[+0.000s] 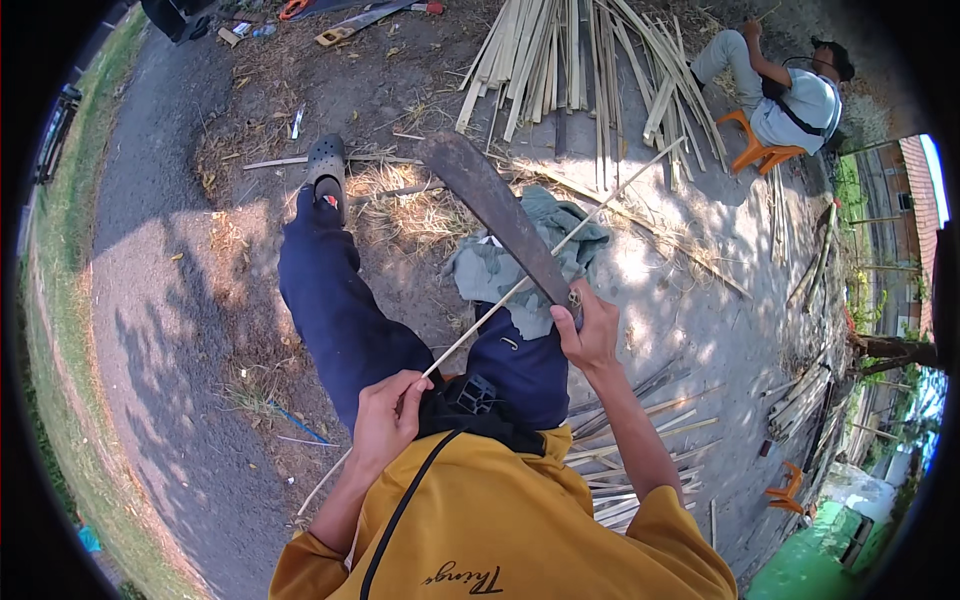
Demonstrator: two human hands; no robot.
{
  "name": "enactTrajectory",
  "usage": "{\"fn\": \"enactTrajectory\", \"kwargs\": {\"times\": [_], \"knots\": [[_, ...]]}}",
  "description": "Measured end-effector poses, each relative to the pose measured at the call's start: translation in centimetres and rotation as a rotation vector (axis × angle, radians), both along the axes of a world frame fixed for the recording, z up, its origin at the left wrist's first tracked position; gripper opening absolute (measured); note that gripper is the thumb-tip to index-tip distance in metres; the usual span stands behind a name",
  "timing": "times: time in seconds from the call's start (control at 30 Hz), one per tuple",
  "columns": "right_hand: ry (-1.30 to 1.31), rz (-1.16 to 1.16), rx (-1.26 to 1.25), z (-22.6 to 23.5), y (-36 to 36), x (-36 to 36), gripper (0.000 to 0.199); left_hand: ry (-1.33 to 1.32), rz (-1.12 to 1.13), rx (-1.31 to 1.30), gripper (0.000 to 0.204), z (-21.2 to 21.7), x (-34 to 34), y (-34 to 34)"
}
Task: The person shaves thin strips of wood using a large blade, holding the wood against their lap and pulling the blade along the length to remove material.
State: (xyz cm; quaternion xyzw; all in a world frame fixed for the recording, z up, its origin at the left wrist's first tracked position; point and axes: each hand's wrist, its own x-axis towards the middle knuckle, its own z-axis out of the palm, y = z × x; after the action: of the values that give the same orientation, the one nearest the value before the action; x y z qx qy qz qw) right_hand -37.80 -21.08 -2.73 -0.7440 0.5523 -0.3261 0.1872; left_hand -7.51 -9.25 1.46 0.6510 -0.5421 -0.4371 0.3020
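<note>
My left hand (388, 412) pinches a long thin bamboo strip (468, 338) in front of my waist. The strip slants from below that hand up to the far right. In my right hand (592, 335) is the handle of a machete, fingers closed around it. The machete's dark, broad blade (490, 205) points far left and crosses the strip near the handle. Whether its edge touches the strip I cannot tell. A grey-green cloth (570, 225) drapes over my right leg, under the blade and strip.
Piles of split bamboo strips (535, 60) lie far ahead; more (660, 425) lie by my right side. Another person (800, 105) sits on an orange stool (757, 150) at the far right. A handsaw (365, 20) rests on the ground far left. My left foot wears a grey clog (327, 160).
</note>
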Motion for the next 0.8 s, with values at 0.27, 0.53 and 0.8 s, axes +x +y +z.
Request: {"fn": "enactTrajectory", "kwargs": {"times": [0.27,0.53,0.8], "knots": [[0.214,0.045,0.082,2.4,0.1,0.4,0.047,0.157,-0.064,-0.18,0.014,-2.4,-8.4,-11.0],[0.301,0.04,0.166,1.9,-0.8,0.5,0.056,0.434,-0.055,-0.069,0.018,-5.9,-9.5,-12.2],[0.288,-0.035,0.17,1.3,-1.3,0.6,0.056,0.182,-0.019,-0.038,0.012,-3.5,-4.2,-5.0]]}}
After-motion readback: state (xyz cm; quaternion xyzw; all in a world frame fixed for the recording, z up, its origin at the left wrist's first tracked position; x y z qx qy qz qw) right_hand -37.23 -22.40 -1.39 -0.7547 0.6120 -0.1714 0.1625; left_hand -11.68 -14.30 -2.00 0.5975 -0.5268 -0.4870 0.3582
